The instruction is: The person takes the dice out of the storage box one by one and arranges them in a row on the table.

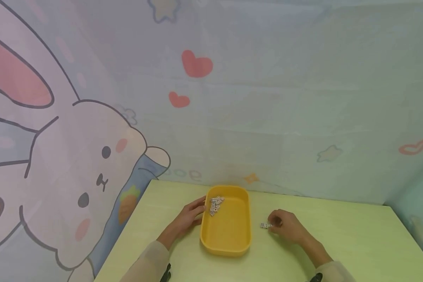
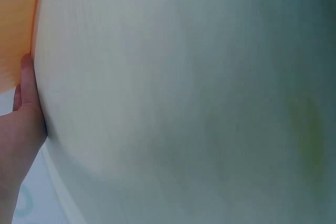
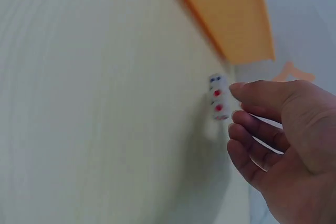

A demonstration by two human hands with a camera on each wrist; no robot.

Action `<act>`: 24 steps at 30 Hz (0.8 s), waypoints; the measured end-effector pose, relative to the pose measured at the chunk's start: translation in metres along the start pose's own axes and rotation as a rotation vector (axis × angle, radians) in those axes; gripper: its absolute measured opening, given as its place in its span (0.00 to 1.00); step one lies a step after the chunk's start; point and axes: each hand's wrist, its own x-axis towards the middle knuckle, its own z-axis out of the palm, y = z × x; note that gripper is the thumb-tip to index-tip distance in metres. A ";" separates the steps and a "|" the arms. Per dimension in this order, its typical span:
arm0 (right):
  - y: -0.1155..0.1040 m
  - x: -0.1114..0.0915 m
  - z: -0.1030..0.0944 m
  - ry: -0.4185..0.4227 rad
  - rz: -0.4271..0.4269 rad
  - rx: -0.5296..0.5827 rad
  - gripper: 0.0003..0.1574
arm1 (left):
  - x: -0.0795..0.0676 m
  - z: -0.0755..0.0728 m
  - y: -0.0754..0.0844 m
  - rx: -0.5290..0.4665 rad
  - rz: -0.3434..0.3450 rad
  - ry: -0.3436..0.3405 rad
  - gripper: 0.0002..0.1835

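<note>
Against the left wall of a yellow tray (image 1: 226, 250) rests my left hand (image 1: 191, 213), its fingers fairly straight and their tips at the rim. The left wrist view shows this hand (image 2: 26, 114) along the tray's side. Right of the tray, a short row of white dice (image 1: 264, 225) lies on the table. My right hand (image 1: 285, 227) is at the row's right end, fingers loosely curved and overlapping it. In the right wrist view the dice (image 3: 218, 97) show red and blue pips, and the fingertips (image 3: 237, 88) are just beside them.
Several more white dice (image 1: 215, 204) lie in the tray's far left corner. The pale yellow-green table (image 1: 338, 235) ends at a printed cloth backdrop (image 1: 268, 98) behind the tray, with a large rabbit (image 1: 74, 176) on the left.
</note>
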 end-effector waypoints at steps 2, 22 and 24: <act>-0.008 0.004 -0.001 0.023 -0.010 0.040 0.12 | 0.000 0.000 0.000 0.001 -0.002 0.003 0.31; -0.114 0.097 0.090 0.220 -0.032 0.303 0.15 | 0.000 0.002 0.001 0.019 -0.004 0.017 0.31; -0.114 0.101 0.100 0.211 -0.022 0.300 0.17 | 0.000 0.003 0.001 0.016 -0.003 0.021 0.30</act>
